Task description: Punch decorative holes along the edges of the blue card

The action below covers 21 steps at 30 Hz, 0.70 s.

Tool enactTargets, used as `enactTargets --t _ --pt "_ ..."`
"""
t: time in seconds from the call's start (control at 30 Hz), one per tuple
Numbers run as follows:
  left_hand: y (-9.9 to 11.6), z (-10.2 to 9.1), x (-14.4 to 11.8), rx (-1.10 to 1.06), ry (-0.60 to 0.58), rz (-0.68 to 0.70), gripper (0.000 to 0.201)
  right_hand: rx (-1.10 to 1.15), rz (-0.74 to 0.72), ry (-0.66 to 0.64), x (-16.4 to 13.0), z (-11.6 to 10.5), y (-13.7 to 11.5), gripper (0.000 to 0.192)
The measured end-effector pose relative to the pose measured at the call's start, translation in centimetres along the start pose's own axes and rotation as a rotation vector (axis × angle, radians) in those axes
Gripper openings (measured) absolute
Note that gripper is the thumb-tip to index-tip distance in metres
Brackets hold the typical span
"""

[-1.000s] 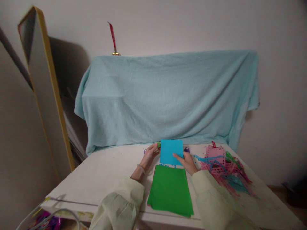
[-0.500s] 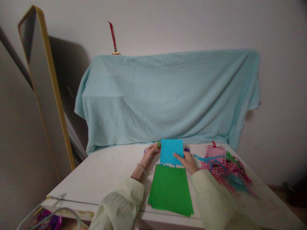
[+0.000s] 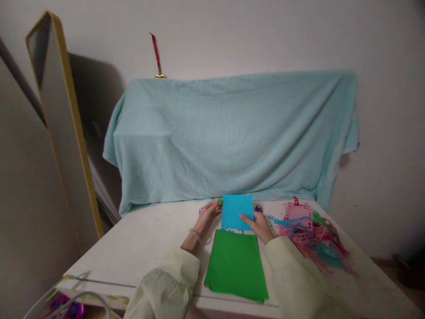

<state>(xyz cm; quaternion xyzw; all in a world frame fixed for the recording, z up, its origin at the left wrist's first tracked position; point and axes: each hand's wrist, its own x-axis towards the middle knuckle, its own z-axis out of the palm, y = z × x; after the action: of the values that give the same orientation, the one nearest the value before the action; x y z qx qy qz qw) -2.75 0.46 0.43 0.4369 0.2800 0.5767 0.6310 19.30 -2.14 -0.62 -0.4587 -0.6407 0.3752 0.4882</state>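
Pinching the blue sheet [image 3: 236, 208] in your right hand [image 3: 260, 226] by the worktop's [image 3: 139, 241] far edge, your left hand [image 3: 207, 214] gripping a green piece [image 3: 220, 202], you've barely moved this past second, so the sheet stays steady.

Paper stack [image 3: 236, 266] before sheet [image 3: 234, 210], scraps [image 3: 305, 237] right, cloth [image 3: 232, 133] behind

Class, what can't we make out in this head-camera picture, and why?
Head view: right hand, fingertips except the thumb, hidden behind the blue sheet.
Head view: green object at the left hand, too small to identify.
Head view: whatever the pale-blue cloth hides.
Head view: purple item, cut off by the bottom edge.
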Motion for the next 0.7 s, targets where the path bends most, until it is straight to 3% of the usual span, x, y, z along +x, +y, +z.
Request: enactTargets --t 0.7 --pt "0.20 -0.08 -0.07 -0.040 0.024 0.005 0.037 -0.051 0.019 0.013 -0.10 0.02 -0.04 0.042"
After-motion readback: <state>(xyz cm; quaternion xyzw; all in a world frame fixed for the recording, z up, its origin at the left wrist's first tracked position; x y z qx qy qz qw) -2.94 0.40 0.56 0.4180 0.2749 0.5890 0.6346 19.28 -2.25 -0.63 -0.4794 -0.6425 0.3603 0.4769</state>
